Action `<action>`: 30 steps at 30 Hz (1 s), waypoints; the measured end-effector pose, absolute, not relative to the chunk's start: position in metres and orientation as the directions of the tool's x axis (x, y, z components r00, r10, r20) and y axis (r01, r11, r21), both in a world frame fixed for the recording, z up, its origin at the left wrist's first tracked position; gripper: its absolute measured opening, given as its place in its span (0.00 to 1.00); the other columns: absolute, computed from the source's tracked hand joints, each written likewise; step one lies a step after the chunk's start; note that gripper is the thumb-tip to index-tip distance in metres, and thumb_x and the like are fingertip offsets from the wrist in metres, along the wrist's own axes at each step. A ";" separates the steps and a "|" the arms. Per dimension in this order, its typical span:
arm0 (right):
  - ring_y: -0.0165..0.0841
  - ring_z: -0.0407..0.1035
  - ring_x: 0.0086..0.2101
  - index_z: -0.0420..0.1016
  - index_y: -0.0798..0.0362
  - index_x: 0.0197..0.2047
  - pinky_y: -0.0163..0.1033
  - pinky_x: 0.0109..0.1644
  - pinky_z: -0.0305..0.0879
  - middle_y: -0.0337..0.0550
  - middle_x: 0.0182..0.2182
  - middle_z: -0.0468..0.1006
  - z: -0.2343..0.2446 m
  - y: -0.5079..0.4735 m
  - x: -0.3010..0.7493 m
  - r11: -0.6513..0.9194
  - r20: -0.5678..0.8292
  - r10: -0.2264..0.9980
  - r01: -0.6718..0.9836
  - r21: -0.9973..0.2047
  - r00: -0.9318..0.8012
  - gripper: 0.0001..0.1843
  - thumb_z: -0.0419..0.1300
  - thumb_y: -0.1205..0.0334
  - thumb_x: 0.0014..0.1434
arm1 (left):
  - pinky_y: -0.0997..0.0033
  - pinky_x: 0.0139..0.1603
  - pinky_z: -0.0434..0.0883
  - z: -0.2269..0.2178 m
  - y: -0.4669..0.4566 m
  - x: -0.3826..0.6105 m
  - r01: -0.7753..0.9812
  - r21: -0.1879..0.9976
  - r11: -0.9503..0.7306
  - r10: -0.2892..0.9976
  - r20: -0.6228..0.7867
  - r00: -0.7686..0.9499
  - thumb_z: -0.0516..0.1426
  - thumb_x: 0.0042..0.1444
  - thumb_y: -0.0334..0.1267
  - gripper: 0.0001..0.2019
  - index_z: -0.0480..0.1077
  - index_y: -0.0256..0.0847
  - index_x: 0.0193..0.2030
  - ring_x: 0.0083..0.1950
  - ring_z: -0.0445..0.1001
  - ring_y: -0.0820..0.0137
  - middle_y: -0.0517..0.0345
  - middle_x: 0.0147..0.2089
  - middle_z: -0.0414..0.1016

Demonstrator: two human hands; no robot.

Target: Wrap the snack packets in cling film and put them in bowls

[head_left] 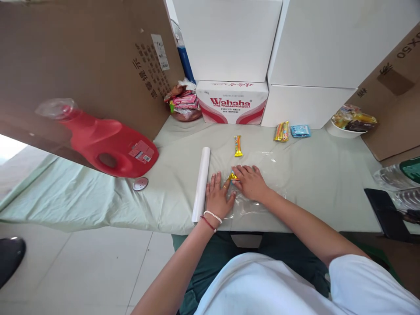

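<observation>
My left hand [218, 196] lies flat with its fingers spread on a sheet of clear plastic wrap [262, 168] spread over the pale green table cover [105, 197]. My right hand [250, 181] rests beside it, fingers curled over a small yellow snack packet [232, 176] that sits on the wrap between both hands. A white roll of wrap [201, 183] lies just left of my left hand. Another yellow snack bar [238, 145] lies a little farther back.
A red detergent jug [108, 144] lies on its side at the left, with a small round lid [140, 184] near it. At the back stand a Wahaha box [232, 103], white boxes, a bowl of snacks [184, 105], loose packets [282, 131] and a white snack bowl [351, 120]. A dark phone [387, 214] lies at the right.
</observation>
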State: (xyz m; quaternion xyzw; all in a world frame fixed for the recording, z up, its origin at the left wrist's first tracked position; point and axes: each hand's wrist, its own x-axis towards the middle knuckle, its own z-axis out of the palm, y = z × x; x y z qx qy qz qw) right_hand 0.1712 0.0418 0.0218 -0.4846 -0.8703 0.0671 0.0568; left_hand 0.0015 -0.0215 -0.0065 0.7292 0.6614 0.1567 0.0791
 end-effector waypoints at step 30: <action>0.46 0.76 0.50 0.71 0.54 0.61 0.44 0.48 0.70 0.57 0.51 0.81 0.054 0.164 0.187 -0.034 -0.177 0.983 0.922 -0.385 -0.038 0.29 0.55 0.40 0.69 | 0.49 0.59 0.74 0.004 -0.029 -0.082 0.878 0.419 0.231 0.952 0.090 -0.293 0.60 0.62 0.51 0.29 0.65 0.38 0.65 0.60 0.73 0.51 0.40 0.57 0.69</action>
